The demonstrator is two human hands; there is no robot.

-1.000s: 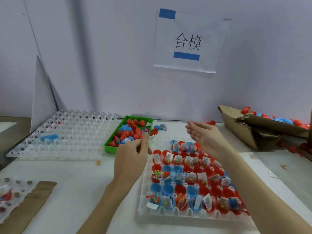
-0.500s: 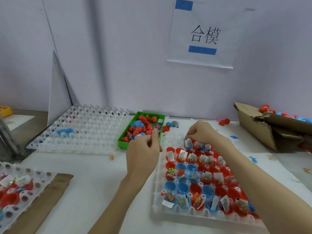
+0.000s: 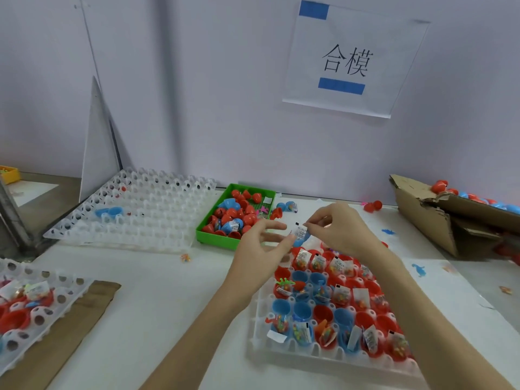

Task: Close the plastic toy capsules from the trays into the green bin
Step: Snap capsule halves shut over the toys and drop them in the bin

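A clear tray [image 3: 284, 349] near me holds several open red and blue capsule halves with toy packets inside. Above its far edge my right hand [image 3: 342, 229] pinches a blue capsule half [image 3: 300, 241] with a white packet sticking out of it. My left hand [image 3: 260, 253] is right beside it, fingers extended, their tips touching the blue half from below and the left. The green bin [image 3: 209, 235] sits just beyond and left of my hands, filled with several red and blue capsules.
A stack of empty clear trays [image 3: 135, 212] lies left of the bin. Another tray [image 3: 31, 305] with red halves sits on brown cardboard at the left edge. A torn cardboard box [image 3: 433, 218] with capsules stands at the right. Loose capsules [image 3: 372, 206] lie by the wall.
My right hand lifted a blue capsule half with its packet out of the tray's far row. My left hand opened its fingers and reached across to meet it.
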